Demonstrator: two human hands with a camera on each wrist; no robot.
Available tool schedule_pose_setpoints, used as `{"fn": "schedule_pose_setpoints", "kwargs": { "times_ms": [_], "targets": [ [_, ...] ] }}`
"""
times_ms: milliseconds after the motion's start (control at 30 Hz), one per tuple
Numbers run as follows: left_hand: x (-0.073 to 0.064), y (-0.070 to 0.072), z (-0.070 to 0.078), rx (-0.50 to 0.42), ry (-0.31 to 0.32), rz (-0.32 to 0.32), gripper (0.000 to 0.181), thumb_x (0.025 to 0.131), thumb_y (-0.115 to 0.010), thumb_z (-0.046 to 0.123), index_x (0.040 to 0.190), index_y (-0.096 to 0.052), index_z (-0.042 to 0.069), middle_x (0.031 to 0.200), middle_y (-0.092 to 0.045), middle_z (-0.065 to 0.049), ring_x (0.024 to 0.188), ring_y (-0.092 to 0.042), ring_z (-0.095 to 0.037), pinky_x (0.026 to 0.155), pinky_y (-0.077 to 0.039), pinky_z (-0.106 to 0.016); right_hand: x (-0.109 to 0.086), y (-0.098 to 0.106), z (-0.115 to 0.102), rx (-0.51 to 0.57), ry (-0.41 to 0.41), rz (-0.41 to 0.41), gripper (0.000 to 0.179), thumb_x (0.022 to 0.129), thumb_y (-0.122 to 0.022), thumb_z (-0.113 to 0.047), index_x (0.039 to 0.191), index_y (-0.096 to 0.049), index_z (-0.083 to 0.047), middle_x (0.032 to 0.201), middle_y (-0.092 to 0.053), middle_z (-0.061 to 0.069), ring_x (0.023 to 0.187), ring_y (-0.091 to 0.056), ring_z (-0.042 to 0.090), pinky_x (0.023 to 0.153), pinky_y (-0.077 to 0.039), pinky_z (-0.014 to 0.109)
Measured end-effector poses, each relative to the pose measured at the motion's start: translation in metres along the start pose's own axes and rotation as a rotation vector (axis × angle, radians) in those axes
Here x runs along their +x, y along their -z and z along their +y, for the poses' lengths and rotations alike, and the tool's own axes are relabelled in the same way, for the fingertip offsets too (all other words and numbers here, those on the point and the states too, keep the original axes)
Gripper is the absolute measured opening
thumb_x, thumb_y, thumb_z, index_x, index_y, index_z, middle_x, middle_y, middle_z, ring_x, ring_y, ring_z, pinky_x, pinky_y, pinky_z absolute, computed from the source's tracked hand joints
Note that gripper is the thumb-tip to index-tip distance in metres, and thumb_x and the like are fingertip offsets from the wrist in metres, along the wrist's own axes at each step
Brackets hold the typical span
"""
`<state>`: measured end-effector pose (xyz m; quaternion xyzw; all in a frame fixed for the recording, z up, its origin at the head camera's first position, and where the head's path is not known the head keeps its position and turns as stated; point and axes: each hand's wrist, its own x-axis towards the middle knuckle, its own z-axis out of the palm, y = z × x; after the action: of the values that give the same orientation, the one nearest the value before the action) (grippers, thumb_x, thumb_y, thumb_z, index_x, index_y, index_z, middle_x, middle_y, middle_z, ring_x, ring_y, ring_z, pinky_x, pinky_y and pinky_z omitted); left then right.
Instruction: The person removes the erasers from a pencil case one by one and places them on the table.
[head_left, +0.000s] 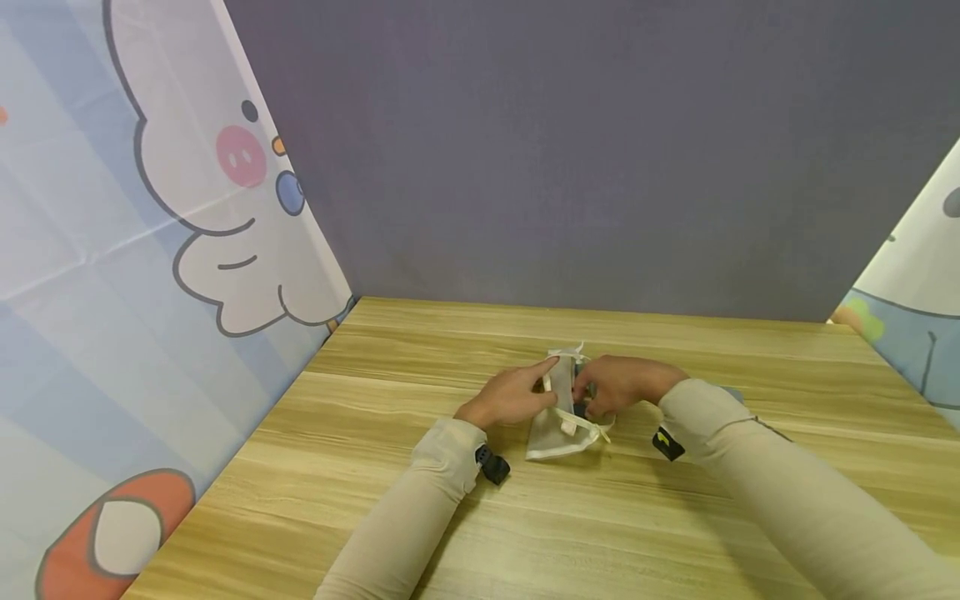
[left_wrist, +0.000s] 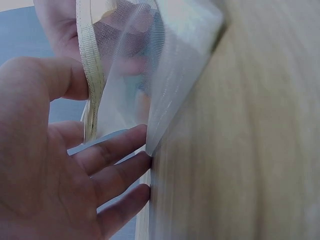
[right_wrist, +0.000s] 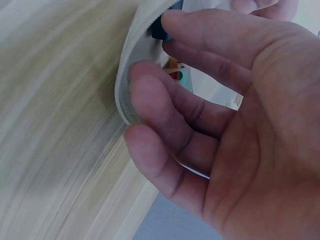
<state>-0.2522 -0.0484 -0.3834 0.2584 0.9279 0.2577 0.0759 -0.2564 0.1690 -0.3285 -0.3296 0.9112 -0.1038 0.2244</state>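
Note:
A pale mesh bag point(head_left: 553, 437) with white edging and ties lies on the wooden table, its mouth spread. My left hand point(head_left: 517, 395) pinches the edging between thumb and index finger; its other fingers point(left_wrist: 117, 175) extend along the bag's lower side. From the right, my right hand point(head_left: 618, 383) reaches into the mouth with curled fingers. Its thumb and fingertips pinch a dark blue object point(right_wrist: 160, 31), mostly hidden by the hand and the bag. Beside those fingers, a small colourful printed patch point(right_wrist: 182, 76) shows inside the bag.
Behind my right wrist, a grey-blue thing point(head_left: 733, 393) peeks out on the table point(head_left: 420, 350). Black wrist devices hang at my left cuff point(head_left: 492, 464) and right cuff point(head_left: 667, 443). A dark grey panel point(head_left: 570, 167) stands at the back, with a cartoon-printed cloth point(head_left: 75, 250) at left.

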Motion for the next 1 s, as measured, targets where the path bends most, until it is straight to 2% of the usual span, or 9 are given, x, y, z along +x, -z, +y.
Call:
{"fn": "schedule_pose_setpoints", "kwargs": {
  "times_ms": [167,367,467,533,600,733,900,1000],
  "targets": [
    [0.0003,-0.0011,-0.0006,0.003,-0.001,0.002,0.070,0.093,-0.047,0.045,0.159,-0.027,0.036,0.090,-0.059,0.000,0.052,-0.035,-0.012,0.068,-0.042,-0.033,-0.0011,-0.0005,-0.0003,-0.006,-0.008,0.008,0.018,0.086,-0.075,-0.015,0.104,-0.073,-0.013,0.112,-0.067,0.000,0.084,-0.059,0.011,0.073,-0.051,0.033],
    [0.0000,-0.0003,0.0000,0.003,-0.001,-0.003,0.070,0.094,-0.048,0.044,0.160,-0.026,0.035,0.083,-0.056,-0.003,0.052,-0.035,-0.013,0.062,-0.040,-0.033,-0.0007,-0.0005,-0.0032,-0.007,-0.003,0.013,0.026,0.083,-0.075,-0.011,0.109,-0.074,-0.012,0.096,-0.063,-0.002,0.077,-0.053,0.012,0.070,-0.047,0.032],
    [0.0003,0.0000,0.0008,0.017,-0.008,0.014,0.069,0.094,-0.050,0.043,0.159,-0.029,0.033,0.099,-0.063,0.003,0.065,-0.046,-0.012,0.069,-0.043,-0.032,-0.0004,-0.0016,-0.0032,-0.013,-0.013,0.014,0.028,0.081,-0.075,-0.010,0.109,-0.074,-0.014,0.094,-0.061,-0.003,0.076,-0.051,0.013,0.069,-0.046,0.031],
    [0.0006,-0.0001,0.0009,0.021,-0.010,0.024,0.070,0.093,-0.051,0.043,0.159,-0.031,0.033,0.110,-0.063,0.004,0.072,-0.051,-0.013,0.072,-0.044,-0.032,-0.0001,-0.0026,-0.0026,-0.014,-0.024,0.014,0.029,0.081,-0.075,-0.009,0.109,-0.074,-0.015,0.094,-0.061,-0.003,0.077,-0.051,0.013,0.068,-0.046,0.032],
    [0.0010,-0.0002,0.0008,0.022,-0.012,0.031,0.069,0.093,-0.052,0.043,0.159,-0.032,0.032,0.114,-0.062,0.004,0.076,-0.053,-0.013,0.074,-0.045,-0.031,0.0002,-0.0038,-0.0019,-0.020,-0.028,0.019,0.030,0.079,-0.075,-0.009,0.108,-0.074,-0.016,0.094,-0.061,-0.004,0.076,-0.052,0.013,0.068,-0.047,0.032],
    [0.0009,-0.0007,0.0004,0.010,-0.011,0.022,0.069,0.094,-0.053,0.041,0.159,-0.031,0.033,0.103,-0.062,0.002,0.065,-0.049,-0.015,0.070,-0.044,-0.032,0.0005,-0.0055,-0.0015,-0.027,-0.027,0.028,0.027,0.079,-0.075,-0.008,0.104,-0.073,-0.017,0.094,-0.061,-0.002,0.074,-0.051,0.014,0.067,-0.046,0.033],
    [0.0005,-0.0012,0.0001,0.018,-0.010,0.025,0.068,0.094,-0.051,0.041,0.159,-0.031,0.033,0.113,-0.062,0.005,0.068,-0.050,-0.013,0.074,-0.044,-0.033,-0.0003,-0.0067,-0.0008,-0.038,-0.002,0.037,0.022,0.080,-0.075,-0.008,0.100,-0.071,-0.017,0.094,-0.061,-0.003,0.074,-0.051,0.014,0.067,-0.045,0.033],
    [0.0008,-0.0011,-0.0003,0.015,-0.009,0.018,0.069,0.094,-0.051,0.041,0.159,-0.030,0.034,0.108,-0.064,0.003,0.064,-0.048,-0.014,0.073,-0.044,-0.033,-0.0006,-0.0071,0.0000,-0.034,0.009,0.038,0.020,0.081,-0.075,-0.008,0.098,-0.071,-0.018,0.093,-0.062,-0.004,0.075,-0.051,0.013,0.067,-0.046,0.033]
  ]
}}
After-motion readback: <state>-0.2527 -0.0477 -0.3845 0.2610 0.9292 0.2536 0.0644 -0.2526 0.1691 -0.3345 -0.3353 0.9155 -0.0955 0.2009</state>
